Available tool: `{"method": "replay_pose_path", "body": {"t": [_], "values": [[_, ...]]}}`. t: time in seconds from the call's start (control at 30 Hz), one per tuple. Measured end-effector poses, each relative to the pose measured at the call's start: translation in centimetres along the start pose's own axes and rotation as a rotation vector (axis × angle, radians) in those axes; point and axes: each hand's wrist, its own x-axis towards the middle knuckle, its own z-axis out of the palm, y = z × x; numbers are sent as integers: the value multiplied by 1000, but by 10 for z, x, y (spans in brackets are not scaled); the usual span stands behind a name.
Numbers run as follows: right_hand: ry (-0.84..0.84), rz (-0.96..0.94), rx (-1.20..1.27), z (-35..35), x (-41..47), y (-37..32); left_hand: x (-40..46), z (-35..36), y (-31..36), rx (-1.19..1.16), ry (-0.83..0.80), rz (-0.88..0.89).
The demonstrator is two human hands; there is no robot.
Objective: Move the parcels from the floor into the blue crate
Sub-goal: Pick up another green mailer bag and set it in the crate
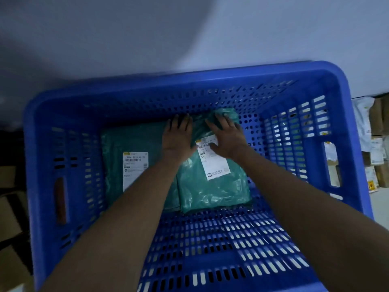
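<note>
While both your arms reach down into the blue crate (pixel 189 81), your hands lie flat with the fingers spread, gripping nothing. Your left hand (pixel 177 138) rests palm down where the two green parcels meet, its fingertips close to the crate's far wall. Your right hand (pixel 228 135) presses palm down on the upper part of the right parcel (pixel 212 186), with its thumb across the top of that parcel's white label (pixel 213 161).

Both parcels lie on the perforated crate floor, toward the far side. The left parcel (pixel 130 144) lies flat with its own label (pixel 134 169) facing up, and your left forearm crosses its near right corner. The right parcel overlaps the left one's right edge and sits a little tilted. The near half of the crate floor is bare.

Outside the crate, beyond its right wall, stacked boxes (pixel 376 144) and pale bags stand on the floor; they are dim and hard to make out.
</note>
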Motion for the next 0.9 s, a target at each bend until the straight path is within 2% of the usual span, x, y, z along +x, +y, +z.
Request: {"method": "replay_pose_path", "body": {"t": [0.07,0.13,0.23,0.3,0.37,0.4,0.43,0.5,0.53,0.57,0.63,0.7,0.8,0.9], "values": [[-13,25,-32,1,10,8,0,7,-1,23,-7,0],[-25,49,-19,-5,16,10,-5,11,-3,-18,25,-71],[-24,92,183,-14,18,2,-11,12,-12,-16,11,-116],[139,191,384,-20,5,3,-21,9,-14,42,9,-125],[276,386,471,-12,-26,9,-41,4,-8,5,61,-125],[241,479,525,3,-46,13,-55,5,-2,-30,67,-68],[128,535,609,19,-69,14,-73,10,5,-58,48,27],[-163,488,852,42,-114,10,-110,22,17,-82,-53,180],[-250,452,917,47,-135,7,-130,26,21,-99,-117,179],[-276,463,919,46,-154,4,-150,29,24,-128,-170,134],[-158,551,885,37,-182,1,-185,25,26,-179,-245,51],[-96,572,830,14,-205,-4,-215,14,25,-184,-293,65],[-92,401,703,-25,-233,-10,-240,-15,6,-180,-255,30],[-37,359,546,-68,-261,-11,-243,-60,-11,-159,-162,-33]]}}
